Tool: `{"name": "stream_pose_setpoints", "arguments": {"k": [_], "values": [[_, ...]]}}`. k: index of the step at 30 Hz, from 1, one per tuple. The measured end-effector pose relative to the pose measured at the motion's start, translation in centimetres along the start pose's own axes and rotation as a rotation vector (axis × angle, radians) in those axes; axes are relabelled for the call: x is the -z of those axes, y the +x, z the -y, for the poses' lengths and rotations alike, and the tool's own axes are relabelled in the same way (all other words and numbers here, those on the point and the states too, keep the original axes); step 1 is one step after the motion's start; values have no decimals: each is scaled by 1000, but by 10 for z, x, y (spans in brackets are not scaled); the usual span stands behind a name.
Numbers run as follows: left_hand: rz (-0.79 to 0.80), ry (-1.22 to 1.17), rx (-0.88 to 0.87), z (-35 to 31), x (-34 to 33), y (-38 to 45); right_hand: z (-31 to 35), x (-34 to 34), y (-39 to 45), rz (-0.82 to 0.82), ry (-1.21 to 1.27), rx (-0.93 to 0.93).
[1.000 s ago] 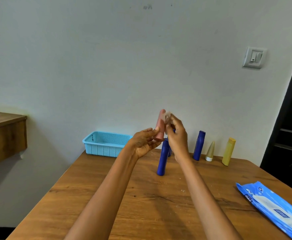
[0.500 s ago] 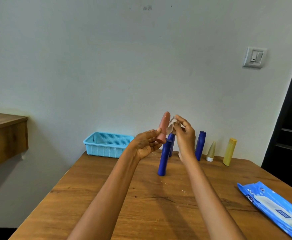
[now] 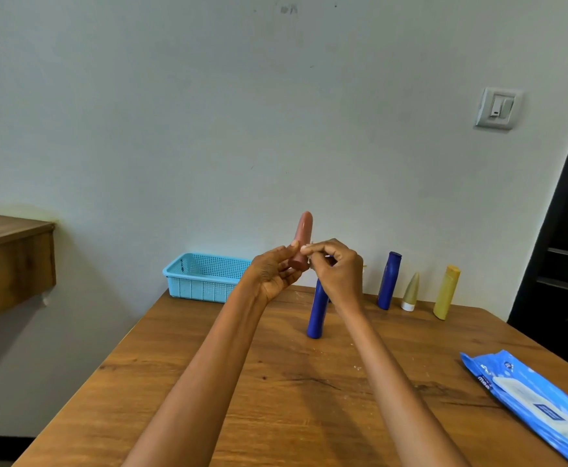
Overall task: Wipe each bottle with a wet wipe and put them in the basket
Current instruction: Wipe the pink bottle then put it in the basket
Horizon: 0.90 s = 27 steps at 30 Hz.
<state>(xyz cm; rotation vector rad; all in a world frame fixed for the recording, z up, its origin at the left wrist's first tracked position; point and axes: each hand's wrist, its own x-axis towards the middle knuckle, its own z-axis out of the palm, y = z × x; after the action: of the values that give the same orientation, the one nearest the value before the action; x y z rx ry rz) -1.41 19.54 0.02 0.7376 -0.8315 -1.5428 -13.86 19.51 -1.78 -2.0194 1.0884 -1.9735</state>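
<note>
Centre of frame: a pink bottle [image 3: 303, 240] held upright above the table [image 3: 276, 399], gripped near its base by the curled fingers [image 3: 284, 254] of the left hand [image 3: 274, 276]; the right hand [image 3: 338, 273] meets it at the lower body, fingertips pinched together, apparently on a wet wipe that is almost wholly hidden. Risks, as judged: the grip is low on a tall, smooth and possibly damp bottle, so rubbing pressure could tip or slide it out of the fingers; a fall would land among the standing bottles directly below, the near blue bottle [image 3: 317, 311] being the likeliest to topple. A small bunched wipe may also miss the upper half. Right of centre stand a second blue bottle [image 3: 389, 281], a small conical bottle [image 3: 410, 291] and a yellow bottle [image 3: 446, 291]. The blue basket [image 3: 205, 276] sits at the table's far left edge, against a pale wall. Lower right: a wipes packet [image 3: 528, 399]. Upper right: a wall switch [image 3: 496, 107]; left edge: a wooden shelf [image 3: 9, 261].
</note>
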Motion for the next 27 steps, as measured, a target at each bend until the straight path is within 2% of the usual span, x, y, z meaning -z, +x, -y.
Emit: {"name": "stream_pose_setpoints", "arguments": {"k": [3, 6, 11, 16, 20, 27], "values": [[7, -2, -9, 1, -4, -1, 4, -2, 0, -70, 10, 83], [41, 7, -36, -1, -4, -2, 4, -5, -2, -7, -74, 177], [112, 66, -29, -4, -1, 0, 3, -3, 6, -47, -108, 184], [200, 153, 20, 2, -7, -4, 0, 12, 15, -168, -41, 26], [239, 189, 55, 7, -12, -5, -6, 25, 24, -264, 77, -199], [114, 110, 1, 5, -17, -6, -2, 12, 12, -165, 236, -430]]}}
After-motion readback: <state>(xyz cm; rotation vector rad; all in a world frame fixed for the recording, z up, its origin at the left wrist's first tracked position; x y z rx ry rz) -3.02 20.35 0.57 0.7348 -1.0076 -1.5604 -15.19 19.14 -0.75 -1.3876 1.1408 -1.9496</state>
